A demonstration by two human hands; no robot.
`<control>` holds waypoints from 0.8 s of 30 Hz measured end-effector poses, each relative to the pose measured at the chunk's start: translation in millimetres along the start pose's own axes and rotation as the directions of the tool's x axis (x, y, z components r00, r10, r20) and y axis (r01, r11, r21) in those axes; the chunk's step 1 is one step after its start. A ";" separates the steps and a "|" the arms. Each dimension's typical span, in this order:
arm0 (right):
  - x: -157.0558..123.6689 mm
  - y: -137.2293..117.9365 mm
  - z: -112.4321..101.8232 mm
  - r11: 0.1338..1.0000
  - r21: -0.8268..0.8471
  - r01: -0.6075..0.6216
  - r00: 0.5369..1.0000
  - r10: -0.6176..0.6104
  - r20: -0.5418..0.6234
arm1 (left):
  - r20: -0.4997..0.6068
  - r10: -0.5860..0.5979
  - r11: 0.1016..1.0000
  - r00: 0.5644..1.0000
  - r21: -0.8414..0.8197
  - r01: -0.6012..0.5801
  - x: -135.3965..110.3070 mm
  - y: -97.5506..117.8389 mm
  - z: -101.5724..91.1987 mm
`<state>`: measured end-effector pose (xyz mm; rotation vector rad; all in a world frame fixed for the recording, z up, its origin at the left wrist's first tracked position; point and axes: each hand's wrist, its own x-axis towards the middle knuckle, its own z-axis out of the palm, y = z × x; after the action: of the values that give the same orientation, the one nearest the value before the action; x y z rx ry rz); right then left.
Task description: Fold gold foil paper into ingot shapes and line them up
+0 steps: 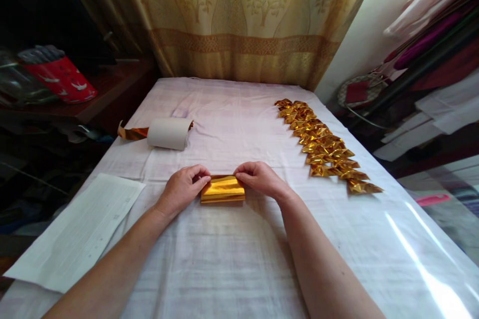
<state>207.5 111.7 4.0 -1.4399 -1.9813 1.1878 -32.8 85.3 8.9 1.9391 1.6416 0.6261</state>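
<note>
In the middle of the table lies a shiny gold foil sheet (223, 190), curved over along its far edge. My left hand (184, 185) pinches its far left corner between thumb and fingers. At the far right corner, my right hand (259, 178) grips the same sheet in a similar pinch. Off to the right, folded gold foil pieces (318, 139) sit in slanting rows. Beyond my left hand, a white cardboard tube (169, 133) lies on its side, with gold foil showing at both ends.
A printed paper sheet (80, 229) lies at the left of the cloth-covered table (239, 269). A red holder with pens (62, 77) stands on a dark cabinet at the left. A gold curtain (239, 20) hangs behind the table, and clothes (445, 104) hang at the right.
</note>
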 end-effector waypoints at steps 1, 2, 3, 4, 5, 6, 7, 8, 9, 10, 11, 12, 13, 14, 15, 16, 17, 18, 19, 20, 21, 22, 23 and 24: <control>-0.2 -0.8 -0.1 1.000 -0.011 -0.005 1.000 0.005 -0.004 | 0.000 0.003 1.000 1.000 0.005 -0.003 -0.1 0.3 -0.4; -0.4 -1.6 -0.1 1.000 -0.024 -0.007 1.000 0.007 -0.007 | 0.001 0.005 1.000 1.000 0.010 -0.005 -0.2 0.6 -0.7; -0.7 -2.6 -0.2 0.999 -0.039 -0.007 1.000 0.006 -0.011 | 0.002 0.006 1.000 1.000 0.016 -0.006 -0.3 1.1 -1.0; -1.1 -3.9 -0.3 0.998 -0.058 -0.008 1.000 0.007 -0.017 | 0.003 0.008 1.000 1.000 0.027 -0.008 -0.5 1.8 -1.1; -1.5 -5.5 -0.4 0.996 -0.085 -0.010 1.000 0.008 -0.023 | 0.004 0.011 0.999 1.000 0.044 -0.012 -0.6 2.6 -1.2; -1.9 -7.5 -0.5 0.993 -0.118 -0.013 1.000 0.010 -0.028 | 0.005 0.017 0.998 1.000 0.068 -0.017 -0.6 3.5 -1.0; -2.4 -9.7 -0.6 0.987 -0.158 -0.019 0.999 0.014 -0.034 | 0.004 0.025 0.995 1.000 0.098 -0.026 -0.6 4.6 -0.5; -2.9 -12.2 -0.7 0.978 -0.205 -0.027 0.999 0.019 -0.040 | -0.001 0.036 0.990 0.999 0.134 -0.036 -0.5 5.7 0.4; -3.4 -14.6 -0.7 0.965 -0.258 -0.036 0.999 0.024 -0.048 | -0.008 0.048 0.984 0.999 0.172 -0.046 -0.2 6.7 1.5; -3.8 -17.0 -0.6 0.950 -0.310 -0.045 0.998 0.028 -0.058 | -0.017 0.062 0.976 0.998 0.211 -0.057 0.1 7.5 2.9; -4.2 -19.0 -0.4 0.933 -0.356 -0.057 0.997 0.033 -0.073 | -0.025 0.078 0.967 0.997 0.246 -0.069 0.4 8.2 4.5; -4.4 -20.5 -0.1 0.917 -0.392 -0.071 0.995 0.038 -0.091 | -0.032 0.096 0.957 0.995 0.277 -0.084 0.7 8.6 6.2; -4.5 -21.6 0.3 0.903 -0.420 -0.086 0.993 0.044 -0.110 | -0.035 0.117 0.948 0.992 0.301 -0.101 1.0 8.8 7.8; -4.6 -22.1 0.7 0.893 -0.439 -0.100 0.991 0.049 -0.126 | -0.035 0.140 0.940 0.989 0.320 -0.122 1.2 8.9 9.2; -4.6 -22.2 1.2 0.886 -0.451 -0.108 0.989 0.050 -0.138 | -0.035 0.163 0.933 0.986 0.331 -0.142 1.3 8.9 10.5; -4.6 -21.9 1.6 0.880 -0.461 -0.111 0.988 0.049 -0.144 | -0.036 0.183 0.927 0.982 0.338 -0.160 1.3 8.8 11.5; -4.5 -21.5 1.9 0.875 -0.471 -0.112 0.988 0.048 -0.146 | -0.036 0.198 0.924 0.979 0.341 -0.174 1.4 8.7 12.2; -4.4 -21.0 2.2 0.872 -0.478 -0.109 0.989 0.045 -0.144 | -0.034 0.209 0.921 0.977 0.342 -0.185 1.5 8.6 12.7; -4.2 -20.4 2.3 0.869 -0.483 -0.107 0.989 0.043 -0.141 | -0.029 0.216 0.920 0.976 0.341 -0.193 1.8 8.4 12.8; -4.1 -20.0 2.4 0.867 -0.488 -0.103 0.989 0.038 -0.140 | -0.020 0.219 0.919 0.976 0.340 -0.199 2.3 8.3 12.7; -4.0 -19.6 2.3 0.864 -0.494 -0.098 0.990 0.033 -0.140 | -0.008 0.221 0.918 0.975 0.339 -0.205 2.9 8.3 12.2; -3.8 -19.2 2.1 0.861 -0.500 -0.092 0.990 0.026 -0.139 | 0.009 0.222 0.917 0.975 0.339 -0.212 3.5 8.2 11.3; -3.7 -18.8 1.9 0.858 -0.507 -0.084 0.990 0.016 -0.137 | 0.028 0.224 0.914 0.974 0.342 -0.220 4.2 8.4 10.0; -3.6 -18.4 1.6 0.856 -0.511 -0.075 0.991 0.008 -0.133 | 0.048 0.227 0.909 0.973 0.350 -0.229 4.7 8.7 8.4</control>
<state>197.3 105.9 18.7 -1.7621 -2.2909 0.5680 -20.2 88.0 8.3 2.4149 1.6230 0.4287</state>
